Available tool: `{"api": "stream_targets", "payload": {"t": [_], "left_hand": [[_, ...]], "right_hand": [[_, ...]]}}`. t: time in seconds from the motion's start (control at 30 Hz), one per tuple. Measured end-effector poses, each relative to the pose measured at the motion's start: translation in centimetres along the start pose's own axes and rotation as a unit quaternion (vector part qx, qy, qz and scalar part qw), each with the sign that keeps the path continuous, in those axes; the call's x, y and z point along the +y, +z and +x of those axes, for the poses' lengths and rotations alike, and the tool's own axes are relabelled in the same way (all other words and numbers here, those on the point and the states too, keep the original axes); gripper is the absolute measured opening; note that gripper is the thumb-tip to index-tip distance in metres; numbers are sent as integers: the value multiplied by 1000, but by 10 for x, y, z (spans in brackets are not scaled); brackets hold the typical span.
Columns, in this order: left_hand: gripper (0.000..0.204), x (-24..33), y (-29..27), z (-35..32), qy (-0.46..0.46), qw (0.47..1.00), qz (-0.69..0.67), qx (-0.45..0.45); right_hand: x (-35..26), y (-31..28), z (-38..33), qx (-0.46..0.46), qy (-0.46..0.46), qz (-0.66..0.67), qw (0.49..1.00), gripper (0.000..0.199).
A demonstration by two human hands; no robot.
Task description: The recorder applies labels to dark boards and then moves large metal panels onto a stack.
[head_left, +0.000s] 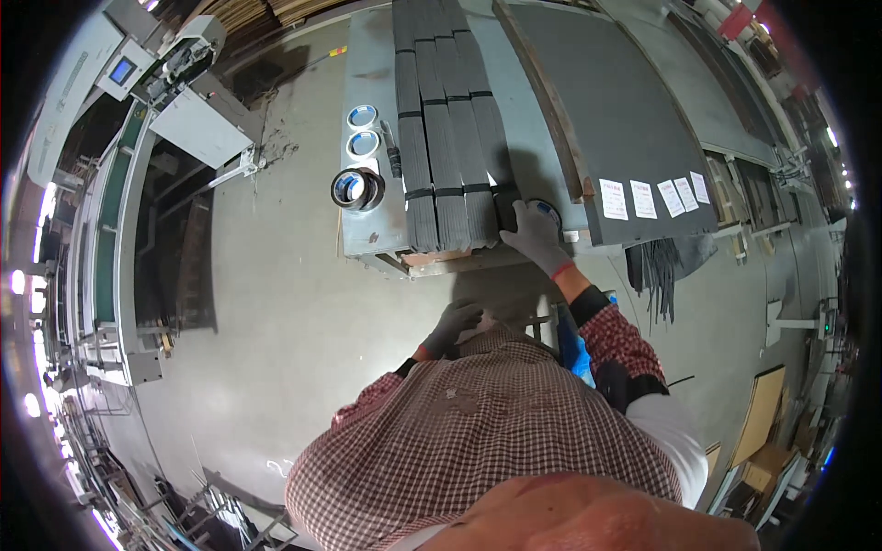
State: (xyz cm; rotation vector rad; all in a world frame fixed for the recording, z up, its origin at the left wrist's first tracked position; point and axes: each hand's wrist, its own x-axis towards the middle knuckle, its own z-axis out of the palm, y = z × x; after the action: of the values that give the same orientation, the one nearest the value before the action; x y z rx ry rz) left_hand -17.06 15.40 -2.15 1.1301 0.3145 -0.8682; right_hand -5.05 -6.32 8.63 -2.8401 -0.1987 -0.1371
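Note:
My right hand (535,241), in a grey glove, is at the near end of the table beside the strips. Its fingers close on a roll of tape (548,212) with a blue and white core, partly hidden by the hand. The thumb points left toward the bundles of long dark grey strips (446,147), which lie side by side with black bands across them. My left hand (457,325), in a darker grey glove, hangs in front of my body below the table edge. Its fingers are loosely bent and slightly apart, with nothing visible in them.
White tape rolls (363,130), black tape rolls (356,189) and a dark slim tool (392,151) lie left of the strips. To the right, a dark panel (606,110) carries several white labels (643,199). A machine (202,124) stands at far left; dark strips (657,275) hang at right.

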Motion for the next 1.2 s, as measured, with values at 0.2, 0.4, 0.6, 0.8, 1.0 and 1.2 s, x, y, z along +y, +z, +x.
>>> {"api": "stream_targets", "payload": {"t": [0.2, 0.4, 0.6, 0.8, 1.0, 1.2], "left_hand": [[31, -9, 49, 72, 165, 923, 334, -98], [40, 8, 149, 158, 47, 981, 43, -184], [49, 67, 265, 192, -14, 997, 7, -78], [50, 21, 247, 272, 20, 997, 28, -62], [38, 44, 248, 258, 0, 994, -17, -107], [42, 52, 264, 240, 49, 988, 77, -126]], "right_hand": [[82, -50, -85, 32, 30, 179, 983, 35], [279, -22, -246, -89, 434, 273, 854, 38], [346, -7, -291, -89, 501, 370, 777, 54], [337, -10, -284, -108, 463, 344, 810, 57], [304, -61, -182, 94, 338, 267, 898, 43], [278, 12, -117, 114, 425, 652, 617, 30]]}}
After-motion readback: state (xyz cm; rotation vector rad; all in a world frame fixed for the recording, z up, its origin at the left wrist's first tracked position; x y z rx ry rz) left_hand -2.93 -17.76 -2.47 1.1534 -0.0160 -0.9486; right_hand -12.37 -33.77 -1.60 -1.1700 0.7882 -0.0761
